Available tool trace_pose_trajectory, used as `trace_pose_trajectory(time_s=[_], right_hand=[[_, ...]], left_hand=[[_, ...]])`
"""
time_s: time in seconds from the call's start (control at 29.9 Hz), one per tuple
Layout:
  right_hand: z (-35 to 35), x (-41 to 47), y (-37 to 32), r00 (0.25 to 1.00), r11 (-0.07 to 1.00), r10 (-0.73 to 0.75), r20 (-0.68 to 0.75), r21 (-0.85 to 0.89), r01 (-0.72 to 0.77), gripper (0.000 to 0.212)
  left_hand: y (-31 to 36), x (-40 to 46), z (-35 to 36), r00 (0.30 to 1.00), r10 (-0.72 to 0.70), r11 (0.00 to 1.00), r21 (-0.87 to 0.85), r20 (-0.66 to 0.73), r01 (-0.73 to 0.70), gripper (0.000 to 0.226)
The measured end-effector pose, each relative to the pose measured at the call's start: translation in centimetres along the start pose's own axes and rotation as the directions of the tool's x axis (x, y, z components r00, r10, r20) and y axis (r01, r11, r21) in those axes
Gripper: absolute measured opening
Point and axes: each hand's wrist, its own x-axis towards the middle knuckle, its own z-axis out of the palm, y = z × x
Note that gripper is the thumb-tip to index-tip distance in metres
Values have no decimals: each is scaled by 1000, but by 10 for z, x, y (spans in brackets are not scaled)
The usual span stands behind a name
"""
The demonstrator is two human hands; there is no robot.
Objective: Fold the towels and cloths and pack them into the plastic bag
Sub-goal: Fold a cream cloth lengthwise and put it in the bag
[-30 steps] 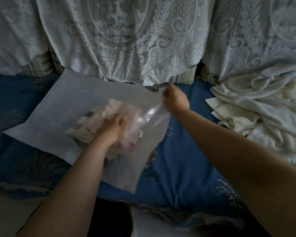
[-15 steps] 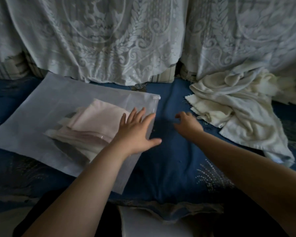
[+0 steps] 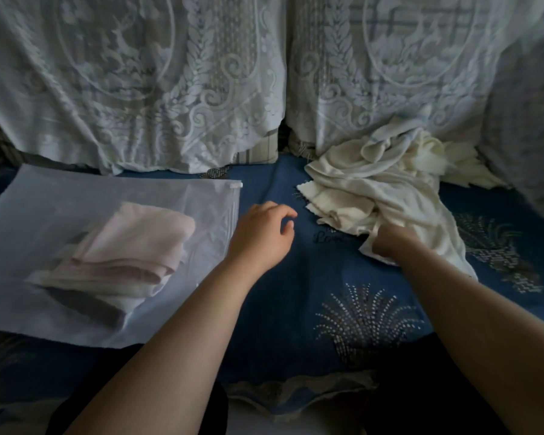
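Gripping the cream cloth (image 3: 390, 196), right hand (image 3: 390, 243) fisted; left hand (image 3: 261, 233) hovers.

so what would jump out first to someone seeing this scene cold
Probably the rumpled pile of cream cloths at the right, where the right hand is closed on a fold. Next, the frosted plastic bag lying flat at the left with folded pinkish cloths inside, and the left hand hovering open between them.

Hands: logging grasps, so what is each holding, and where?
Right hand grips the cream cloth pile at its near edge. Left hand holds nothing.
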Motion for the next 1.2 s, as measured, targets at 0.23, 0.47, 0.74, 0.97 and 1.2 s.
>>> trace_pose_trajectory(time_s=[0.23,0.47,0.74,0.97,1.2], right_hand=[[11,-11,21,993,987,-118,-12,-107,116,45],[-17,-69,27,964,763,-234,-129,590,265,26],[-30,-139,49,515,196,-838,179,980,-23,38],[-50,-129,64,526,479,-779,340,865,151,19],[-4,-96,32,797,878,-466,384,86,472,30]], left_hand=[[19,-7,32,993,55,996,-81,107,-46,25],[29,-4,46,968,108,970,-235,225,-53,73],[33,-1,65,911,204,971,-191,358,-142,24],[42,-14,19,468,139,985,-171,873,27,31],[34,-17,49,752,-199,970,237,628,59,51]])
